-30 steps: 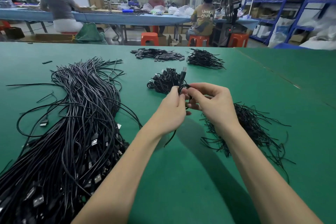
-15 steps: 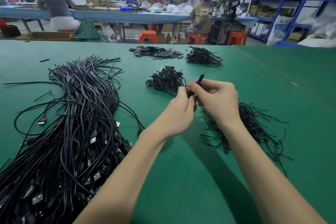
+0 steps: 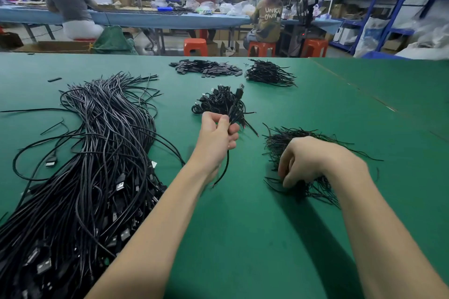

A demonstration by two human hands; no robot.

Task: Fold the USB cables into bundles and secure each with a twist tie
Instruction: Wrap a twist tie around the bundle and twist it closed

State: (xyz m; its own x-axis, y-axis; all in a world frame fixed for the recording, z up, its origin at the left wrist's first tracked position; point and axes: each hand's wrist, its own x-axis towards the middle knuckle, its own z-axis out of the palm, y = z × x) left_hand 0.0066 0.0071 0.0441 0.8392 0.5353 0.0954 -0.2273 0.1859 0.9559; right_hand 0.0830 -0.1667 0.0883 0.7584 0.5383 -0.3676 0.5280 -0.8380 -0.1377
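One folded cable (image 3: 235,107) rises from the gripping left hand (image 3: 217,138).

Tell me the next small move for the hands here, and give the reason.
Probably pinch one tie out of the twist tie pile with the right hand and bring it to the folded cable. The left hand grips that bundle with no tie visible on it, while the right hand's fingers are curled down into the ties.
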